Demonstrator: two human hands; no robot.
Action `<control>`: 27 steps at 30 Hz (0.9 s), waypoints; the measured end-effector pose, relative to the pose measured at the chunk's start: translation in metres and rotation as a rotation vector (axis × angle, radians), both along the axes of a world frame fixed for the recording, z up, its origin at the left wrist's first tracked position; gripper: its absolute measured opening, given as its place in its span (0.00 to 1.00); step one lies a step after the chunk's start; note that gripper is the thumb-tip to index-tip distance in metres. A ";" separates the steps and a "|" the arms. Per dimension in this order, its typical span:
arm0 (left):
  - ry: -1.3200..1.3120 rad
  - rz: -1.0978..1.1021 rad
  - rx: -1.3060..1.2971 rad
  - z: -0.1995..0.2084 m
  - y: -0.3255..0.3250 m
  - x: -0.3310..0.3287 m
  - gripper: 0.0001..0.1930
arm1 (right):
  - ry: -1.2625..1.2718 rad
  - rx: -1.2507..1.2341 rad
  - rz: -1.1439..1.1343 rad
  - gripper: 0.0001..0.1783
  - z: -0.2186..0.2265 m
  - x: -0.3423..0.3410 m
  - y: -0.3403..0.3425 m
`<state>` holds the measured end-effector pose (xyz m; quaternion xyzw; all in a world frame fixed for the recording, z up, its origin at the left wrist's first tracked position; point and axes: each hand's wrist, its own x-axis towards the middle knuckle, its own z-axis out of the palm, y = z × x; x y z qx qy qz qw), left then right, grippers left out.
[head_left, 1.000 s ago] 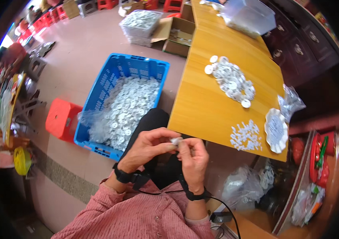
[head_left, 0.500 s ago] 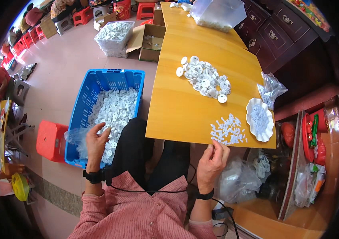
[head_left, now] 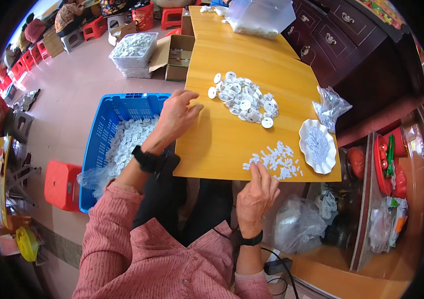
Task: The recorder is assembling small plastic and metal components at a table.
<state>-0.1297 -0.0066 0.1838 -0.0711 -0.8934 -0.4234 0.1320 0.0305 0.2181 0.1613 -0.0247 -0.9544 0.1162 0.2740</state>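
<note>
My left hand (head_left: 177,115) hangs over the left edge of the yellow table (head_left: 207,154), its fingers bent and apart, with nothing seen in them. It is nearest to a heap of round white plastic parts (head_left: 247,99), a short way to its right. At the front edge, my right hand (head_left: 256,199) has its fingers drawn together, tips against the near side of a spread of tiny white plastic pieces (head_left: 277,160). Whatever is between those fingertips is too small to make out. A scalloped white dish (head_left: 327,162) holding more tiny pieces stands right of the spread.
Left of my legs is a blue crate (head_left: 89,149) of white round parts, a red stool (head_left: 60,185) beside it. A clear bag (head_left: 331,107) lies at the table's right edge. Farther back are a clear tub (head_left: 261,20), a cardboard box (head_left: 177,72) and seated people.
My left hand has gone from above the blue crate up and right to the table's left edge. My right hand has shifted slightly left along the tiny pieces. The view has shifted a little.
</note>
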 end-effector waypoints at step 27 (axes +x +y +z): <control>0.321 -0.141 -0.126 -0.035 0.014 0.033 0.10 | 0.062 0.037 0.228 0.11 -0.013 0.006 0.011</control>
